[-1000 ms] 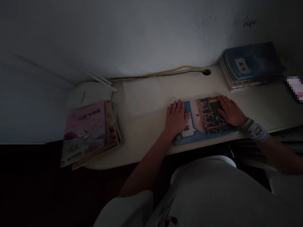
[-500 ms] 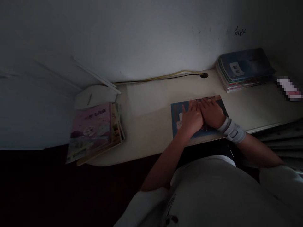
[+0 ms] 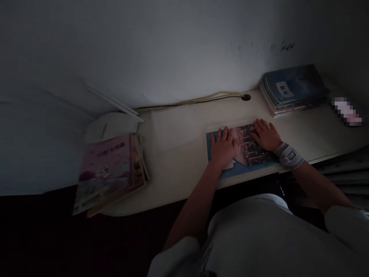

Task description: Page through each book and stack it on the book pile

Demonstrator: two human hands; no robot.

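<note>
A blue-edged book point(image 3: 248, 150) with a picture of city lights on its cover lies flat near the front edge of the desk. My left hand point(image 3: 223, 148) rests on its left part, fingers spread and pointing away from me. On the upper right part of the cover lies my right hand point(image 3: 267, 135), also flat with fingers extended. A grey band point(image 3: 290, 156) wraps my right wrist. Neither hand grips anything, and the palms hide parts of the cover.
At the desk's left end lies a pile of books with a pink cover point(image 3: 108, 161), partly over the edge. A stack of books point(image 3: 295, 86) stands back right, beside a pixelated phone-like object point(image 3: 346, 111). Yellow and black cables point(image 3: 201, 99) run along the wall to a hole point(image 3: 246, 97).
My hands were together near the middle of the cover. They have slid apart, left hand leftward and right hand rightward, uncovering the city picture. The view has shifted slightly.
</note>
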